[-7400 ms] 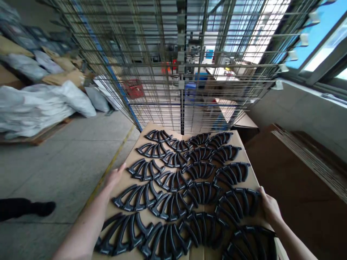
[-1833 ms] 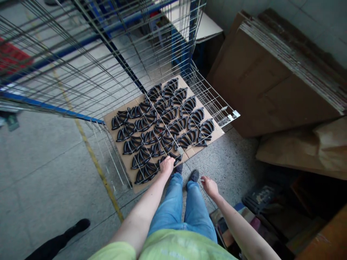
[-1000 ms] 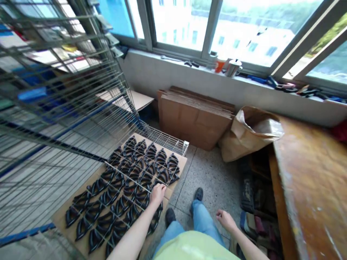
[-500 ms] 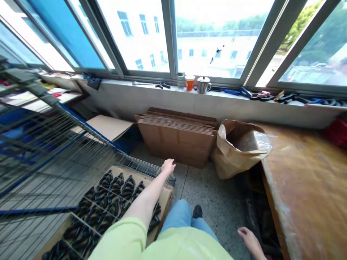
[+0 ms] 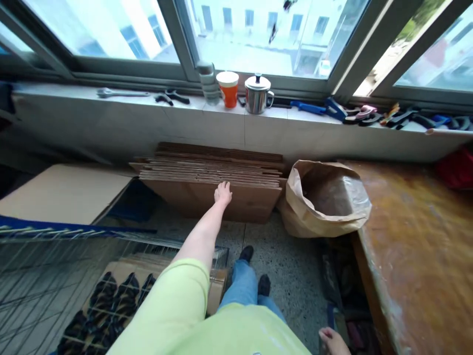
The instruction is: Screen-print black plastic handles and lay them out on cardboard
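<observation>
My left hand (image 5: 223,193) is stretched forward to the top edge of a stack of flat cardboard sheets (image 5: 207,199) that leans against the wall under the window. Its fingers are extended at the front sheet's edge, and no sheet is lifted. Low at the right, my right hand (image 5: 332,341) hangs near the wooden table's side, partly cut off by the frame. Its fingers are curled loosely, with nothing visible in them.
An open brown paper sack (image 5: 306,217) stands between the cardboard and the wooden table (image 5: 421,246). At lower left, a wire rack (image 5: 33,281) is beside a box of black curved parts (image 5: 123,296). The sill holds an orange cup (image 5: 229,91), a metal mug (image 5: 256,96) and tools.
My left hand has moved forward from beside the wire rack to the cardboard stack. The view has come closer to the window and wall. My right hand still hangs low.
</observation>
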A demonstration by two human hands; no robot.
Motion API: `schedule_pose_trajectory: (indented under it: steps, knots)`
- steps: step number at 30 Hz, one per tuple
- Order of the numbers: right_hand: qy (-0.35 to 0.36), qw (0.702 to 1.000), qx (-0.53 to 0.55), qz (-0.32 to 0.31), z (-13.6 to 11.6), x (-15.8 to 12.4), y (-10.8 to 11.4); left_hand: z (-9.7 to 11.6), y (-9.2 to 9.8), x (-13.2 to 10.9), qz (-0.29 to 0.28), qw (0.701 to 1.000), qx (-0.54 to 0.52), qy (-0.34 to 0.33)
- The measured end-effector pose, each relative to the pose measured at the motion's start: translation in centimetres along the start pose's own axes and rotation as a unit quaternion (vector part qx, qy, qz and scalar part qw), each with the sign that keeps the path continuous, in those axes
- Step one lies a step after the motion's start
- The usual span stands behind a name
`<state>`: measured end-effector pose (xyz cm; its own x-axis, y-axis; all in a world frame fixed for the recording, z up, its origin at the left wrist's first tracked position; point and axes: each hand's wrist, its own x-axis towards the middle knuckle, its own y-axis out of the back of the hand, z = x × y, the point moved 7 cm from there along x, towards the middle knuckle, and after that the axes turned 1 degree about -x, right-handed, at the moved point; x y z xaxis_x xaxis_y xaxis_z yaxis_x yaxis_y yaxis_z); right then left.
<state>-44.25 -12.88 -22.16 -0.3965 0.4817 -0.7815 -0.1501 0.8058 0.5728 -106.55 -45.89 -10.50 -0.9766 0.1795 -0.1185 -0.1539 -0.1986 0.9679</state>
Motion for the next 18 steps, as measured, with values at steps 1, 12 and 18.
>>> schedule_pose_trajectory:
  steps: [1,12,18]
  knots:
    - [-0.006,1.000,0.003,0.004,-1.5,0.2,0.4,-0.1,-0.2,0.7,-0.003,1.000,0.004,-0.006]
    - [0.025,0.995,0.100,0.008,-12.4,2.7,1.7,-0.9,0.0,1.5,0.019,0.996,0.053,-0.069]
    - [-0.011,0.992,0.129,-0.006,-10.1,2.1,-0.7,-5.0,1.0,1.4,0.004,0.991,0.088,-0.098]
